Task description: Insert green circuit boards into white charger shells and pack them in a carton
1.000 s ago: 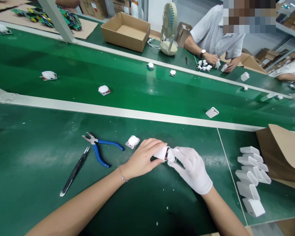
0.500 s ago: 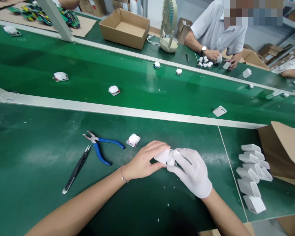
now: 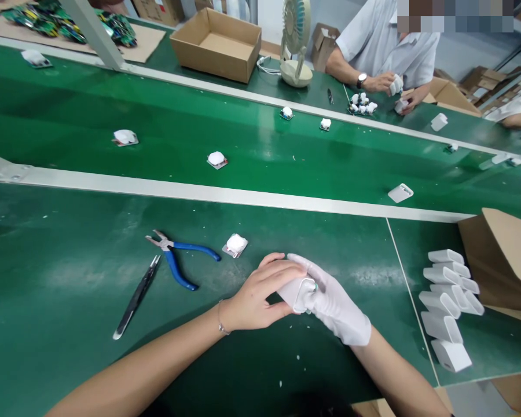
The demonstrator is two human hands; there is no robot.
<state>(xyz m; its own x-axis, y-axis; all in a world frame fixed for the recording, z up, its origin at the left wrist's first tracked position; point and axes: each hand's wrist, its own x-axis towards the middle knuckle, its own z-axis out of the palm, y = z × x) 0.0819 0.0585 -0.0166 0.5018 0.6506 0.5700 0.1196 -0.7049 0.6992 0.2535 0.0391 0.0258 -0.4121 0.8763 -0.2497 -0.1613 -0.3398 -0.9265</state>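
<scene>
My bare left hand (image 3: 256,292) is closed around a white plastic casing (image 3: 290,292), thumb below and fingers over the top. The casing's open end faces right. My gloved right hand (image 3: 336,310) has its thumb at that opening and its fingers stretched along the far side, gripping the casing too. A small green-edged part (image 3: 315,286) shows at the opening, mostly hidden by the thumb. Just left and beyond my hands lies a small board with a white blob (image 3: 235,244). Blue-handled pliers (image 3: 168,248) and black tweezers (image 3: 136,298) rest farther left.
Several white casings (image 3: 445,301) stand at the right beside an open cardboard box (image 3: 503,260). Past a pale rail (image 3: 243,200), a green conveyor belt (image 3: 165,121) carries small boards (image 3: 217,158) and a casing (image 3: 400,193). Across it, a co-worker (image 3: 386,52) handles white parts near a fan (image 3: 296,46).
My right hand has turned, so its thumb now presses at the casing's opening with the fingers behind. The casing has tilted downward. Nearby items on the belt have shifted right.
</scene>
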